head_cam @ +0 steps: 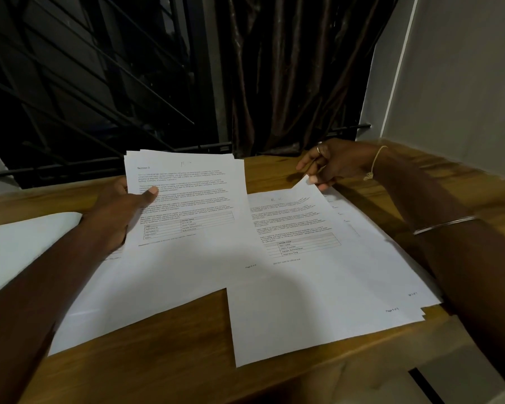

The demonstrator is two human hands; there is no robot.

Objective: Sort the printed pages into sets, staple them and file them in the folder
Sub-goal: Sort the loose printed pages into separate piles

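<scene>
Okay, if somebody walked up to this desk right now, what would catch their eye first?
White paper stands out against the wooden table: the left hand holds a sheaf raised at centre left, thumb on the front page headed Section 2. To its right, the right hand pinches the lifted far corner of the top sheet of a pile lying flat. A dark curtain hangs behind.

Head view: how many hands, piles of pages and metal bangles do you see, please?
Hands: 2 (left hand, right hand)
Piles of pages: 2 (held pile, table pile)
Metal bangle: 1
Total: 5
</scene>
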